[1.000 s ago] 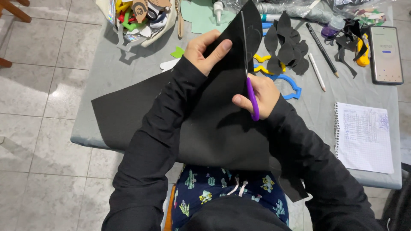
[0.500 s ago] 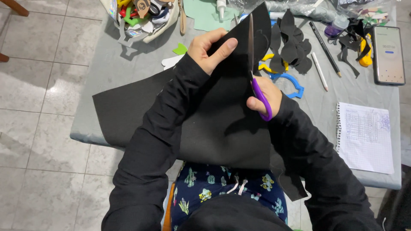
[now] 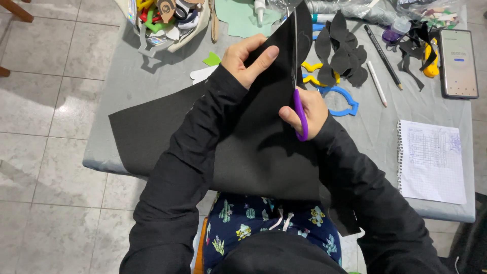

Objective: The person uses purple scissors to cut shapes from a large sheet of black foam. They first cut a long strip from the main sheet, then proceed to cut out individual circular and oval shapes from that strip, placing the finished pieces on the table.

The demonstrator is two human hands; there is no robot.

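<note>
Black foam sheet [image 3: 253, 147] is what I'm watching from my end, a big floppy piece draped off the near edge of the grey table [image 3: 152, 76] and pulled up toward the camera. Left hand [image 3: 247, 60] is pinched shut on its upper edge, thumb lying flat across the front, fingers hidden behind. Right hand [image 3: 307, 109] is curled closed through the handles of the purple scissors [image 3: 299, 101], blades pointing up and away along the sheet's right side; can't really tell how far the blades themselves are spread, they're edge-on. Progress-wise I'd say partway: there's already a pile of black cut shapes [image 3: 342, 53] sitting on the table just past the hands, next to a blue outline template [image 3: 337, 101] and a yellow one [image 3: 317, 73], but most of the sheet looks uncut. Off to the right sit a spiral notebook [image 3: 431, 162], a phone [image 3: 458, 63] and a couple of pencils [image 3: 380, 61].
</note>
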